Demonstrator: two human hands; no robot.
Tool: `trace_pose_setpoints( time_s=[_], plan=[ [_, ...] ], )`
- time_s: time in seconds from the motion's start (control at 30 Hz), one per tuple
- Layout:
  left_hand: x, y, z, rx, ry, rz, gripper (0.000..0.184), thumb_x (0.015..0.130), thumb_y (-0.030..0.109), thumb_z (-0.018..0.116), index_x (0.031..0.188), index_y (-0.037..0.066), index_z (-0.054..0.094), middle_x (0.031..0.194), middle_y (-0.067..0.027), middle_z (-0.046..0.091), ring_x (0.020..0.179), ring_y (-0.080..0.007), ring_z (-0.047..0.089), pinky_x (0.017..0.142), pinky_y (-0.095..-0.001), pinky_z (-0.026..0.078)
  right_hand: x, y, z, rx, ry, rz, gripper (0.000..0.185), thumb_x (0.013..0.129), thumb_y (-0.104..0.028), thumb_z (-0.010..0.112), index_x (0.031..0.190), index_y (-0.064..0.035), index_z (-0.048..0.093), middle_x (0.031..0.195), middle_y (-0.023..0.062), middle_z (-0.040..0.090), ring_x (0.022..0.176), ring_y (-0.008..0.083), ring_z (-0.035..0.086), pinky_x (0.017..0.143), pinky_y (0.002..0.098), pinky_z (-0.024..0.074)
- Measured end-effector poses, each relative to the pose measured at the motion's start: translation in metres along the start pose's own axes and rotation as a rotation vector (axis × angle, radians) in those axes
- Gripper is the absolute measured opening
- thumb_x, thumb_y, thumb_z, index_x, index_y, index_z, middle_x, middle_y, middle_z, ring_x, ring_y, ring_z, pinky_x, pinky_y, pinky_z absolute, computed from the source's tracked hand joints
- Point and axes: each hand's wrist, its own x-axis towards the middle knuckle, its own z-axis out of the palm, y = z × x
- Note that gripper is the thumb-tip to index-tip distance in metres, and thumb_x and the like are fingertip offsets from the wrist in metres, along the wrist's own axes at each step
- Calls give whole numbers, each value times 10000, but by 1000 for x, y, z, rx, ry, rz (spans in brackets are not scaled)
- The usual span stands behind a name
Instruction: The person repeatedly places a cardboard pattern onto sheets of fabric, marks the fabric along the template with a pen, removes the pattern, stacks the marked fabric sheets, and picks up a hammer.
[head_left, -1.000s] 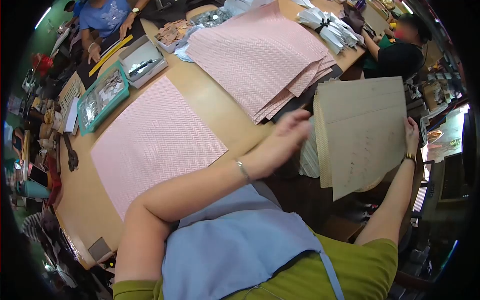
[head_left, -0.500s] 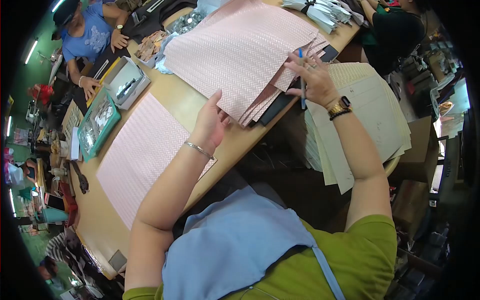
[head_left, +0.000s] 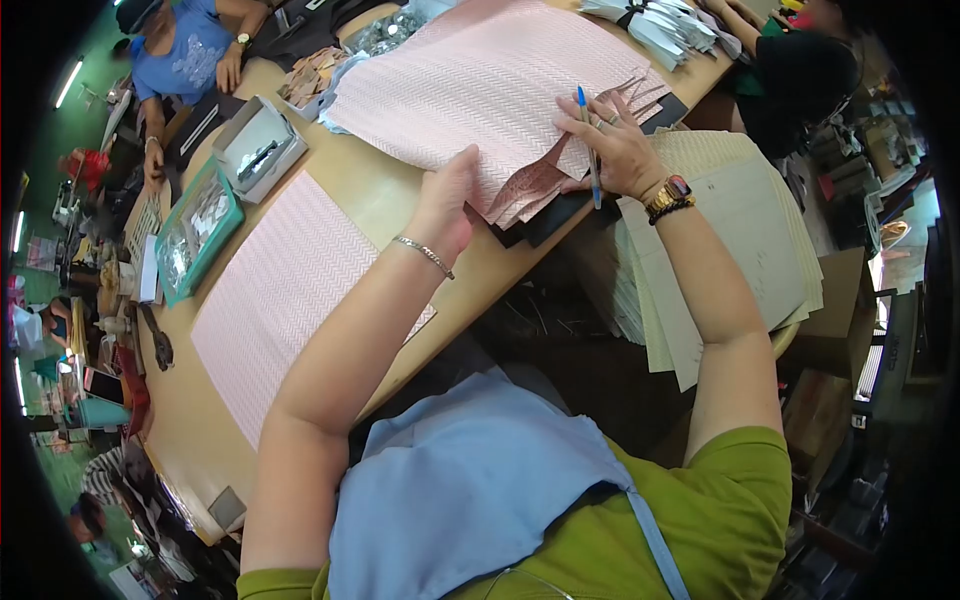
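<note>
Several pink sheets with a woven herringbone pattern [head_left: 470,100] lie stacked at the table's far side, the top one bowed upward along its near edge. My left hand [head_left: 447,205] grips that near edge, thumb on top and the fingers mostly hidden beneath. At the stack's right edge, my right hand [head_left: 620,150] holds a blue-capped pen [head_left: 590,140] between its fingers. Its fingertips also touch the top sheet. Under the stack, dark material [head_left: 560,218] sticks out. Left of my left forearm, a separate pink sheet [head_left: 290,290] lies flat.
A teal tray [head_left: 200,235] and a white box [head_left: 262,150] stand at the table's left. Scissors [head_left: 157,340] lie near them. Large pale sheets [head_left: 720,220] are piled at right, beside the table. A co-worker in blue [head_left: 190,55] sits across; another person [head_left: 805,75] is at upper right.
My left hand has moved up and right and closed on the sheet's near edge, which now bows upward. My right hand has shifted slightly left with the pen. The co-worker's hand has pulled back.
</note>
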Motion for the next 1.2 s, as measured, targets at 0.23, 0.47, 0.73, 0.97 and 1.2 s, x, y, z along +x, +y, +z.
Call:
trace_pose_setpoints(
  time_s=[0.23,0.47,0.73,0.97,1.2],
  plan=[
    [26,-5,-16,-29,-8,-21,462,870,378,662,1197,84,520,1137,-96,574,958,-229,569,891,-397,440,0,0,1,47,-14,22,827,671,-606,742,1340,-203,471,1476,33,428,1303,315,454,1121,569,231],
    [-16,37,6,4,-89,29,333,868,395,659,1080,166,542,1103,-21,569,925,-143,537,797,-273,374,3,-8,-5,90,16,-5,876,622,-562,788,1346,-189,464,1449,65,463,1272,341,478,1084,573,286],
    [4,16,19,-237,-209,-54,387,970,162,473,1265,-83,419,1279,-215,529,1151,-333,556,1026,-481,442,19,-23,6,-131,110,-35,457,761,-119,623,1216,-157,597,1351,70,564,1241,335,518,974,504,398],
    [13,9,-1,-255,-196,153,310,952,80,511,1197,-106,472,1151,-207,599,1030,-297,620,916,-420,518,33,-31,4,198,174,5,416,813,-9,518,1205,-122,599,1199,99,648,1140,284,597,905,458,468],
    [-55,38,-36,-177,-175,239,388,918,25,536,1278,-77,437,1174,-193,595,1041,-299,621,920,-428,520,47,-98,-10,301,327,-12,393,839,-12,501,1220,-58,589,1156,159,660,968,337,667,774,389,539]
  ],
)
